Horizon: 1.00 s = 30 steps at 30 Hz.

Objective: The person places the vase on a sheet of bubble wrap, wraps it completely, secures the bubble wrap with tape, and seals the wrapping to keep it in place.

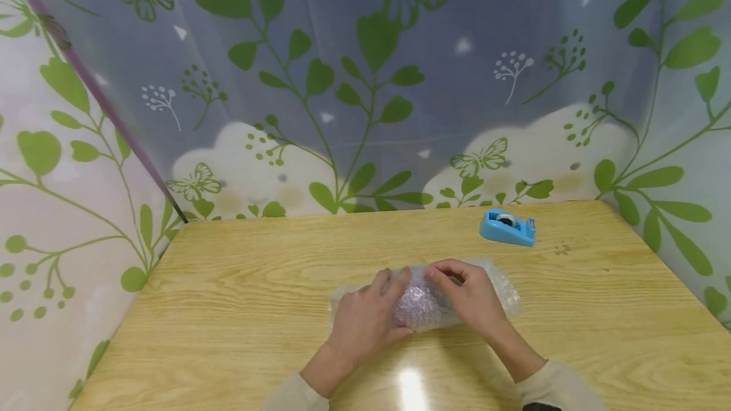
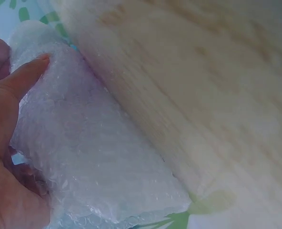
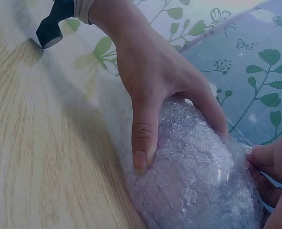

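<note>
A bundle rolled in clear bubble wrap (image 1: 421, 306) lies crosswise on the table, with something pinkish-purple showing through the layers; what it is stays hidden. My left hand (image 1: 365, 319) holds it left of the middle, thumb on the near side and fingers over the top, as the right wrist view also shows. At the bundle's upper far side my right hand (image 1: 474, 297) pinches the wrap between thumb and forefinger. Loose, flatter wrap extends past both ends. In the left wrist view the bubble wrap (image 2: 98, 143) spreads out beside the hand.
A blue tape dispenser (image 1: 507, 228) with a roll in it stands near the table's back right. The wooden table (image 1: 240, 271) meets a patterned curtain (image 1: 320, 81) at the back, and similar cloth hangs at both sides.
</note>
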Tool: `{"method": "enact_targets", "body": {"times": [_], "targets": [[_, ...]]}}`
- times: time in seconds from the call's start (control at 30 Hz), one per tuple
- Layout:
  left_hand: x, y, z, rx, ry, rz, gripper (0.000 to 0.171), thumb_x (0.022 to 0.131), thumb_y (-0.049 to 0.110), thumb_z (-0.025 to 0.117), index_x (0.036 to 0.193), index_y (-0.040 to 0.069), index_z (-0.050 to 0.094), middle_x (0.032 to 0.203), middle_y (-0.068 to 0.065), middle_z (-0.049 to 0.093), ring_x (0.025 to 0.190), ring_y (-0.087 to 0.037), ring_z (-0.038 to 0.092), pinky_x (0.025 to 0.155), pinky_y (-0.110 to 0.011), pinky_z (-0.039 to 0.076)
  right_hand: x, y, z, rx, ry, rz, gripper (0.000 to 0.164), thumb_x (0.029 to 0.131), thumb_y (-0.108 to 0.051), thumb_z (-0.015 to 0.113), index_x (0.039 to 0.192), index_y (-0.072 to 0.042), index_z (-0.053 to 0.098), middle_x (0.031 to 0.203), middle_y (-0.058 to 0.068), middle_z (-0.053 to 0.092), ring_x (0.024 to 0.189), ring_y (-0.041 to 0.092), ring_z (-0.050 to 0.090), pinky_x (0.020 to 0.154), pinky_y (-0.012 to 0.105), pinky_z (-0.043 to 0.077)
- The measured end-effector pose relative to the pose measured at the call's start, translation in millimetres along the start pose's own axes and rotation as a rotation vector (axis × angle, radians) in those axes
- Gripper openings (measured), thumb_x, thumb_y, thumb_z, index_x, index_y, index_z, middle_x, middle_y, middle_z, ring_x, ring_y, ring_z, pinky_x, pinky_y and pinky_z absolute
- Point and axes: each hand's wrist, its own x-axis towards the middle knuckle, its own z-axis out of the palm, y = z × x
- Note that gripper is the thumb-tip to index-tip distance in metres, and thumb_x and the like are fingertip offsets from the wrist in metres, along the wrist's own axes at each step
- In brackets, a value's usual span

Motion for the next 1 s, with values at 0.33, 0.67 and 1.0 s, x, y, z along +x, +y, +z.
{"method": "enact_targets", "body": {"times": [0.33, 0.67, 1.0], "targets": [[0.8, 1.3, 0.2, -0.009, -0.004, 0.008, 0.099, 0.064, 0.062, 0.078, 0.145, 0.019, 0.039, 0.117, -0.01, 0.057, 0.057, -0.012, 0.06, 0.038, -0.014, 0.037, 1.1, -1.8, 7.4, -0.013, 0.008, 0.038, 0.023, 0.094, -0.027, 0.062, 0.096, -0.005, 0.068, 0.095, 0.004, 0.066, 0.096, 0.019, 0.059, 0.085, 0.038, 0.048], [5.1, 0.5, -3.9, 0.042, -0.048, 0.027, 0.093, 0.065, 0.064, 0.076, 0.142, 0.021, 0.044, 0.116, -0.009, 0.056, 0.054, -0.01, 0.056, 0.037, -0.015, 0.034, 5.3, -2.4, 3.8, -0.03, -0.032, 0.015, 0.024, 0.094, -0.028, 0.061, 0.103, -0.006, 0.067, 0.095, 0.003, 0.065, 0.093, 0.016, 0.059, 0.084, 0.033, 0.049], [5.6, -0.7, -3.6, 0.023, -0.063, 0.016, 0.092, 0.066, 0.064, 0.076, 0.141, 0.021, 0.044, 0.116, -0.009, 0.056, 0.056, -0.011, 0.058, 0.038, -0.016, 0.035, 5.9, 1.6, 1.8, -0.107, -0.093, -0.034, 0.019, 0.088, -0.027, 0.069, 0.099, -0.012, 0.072, 0.099, -0.002, 0.068, 0.094, 0.016, 0.061, 0.08, 0.033, 0.051]]}}
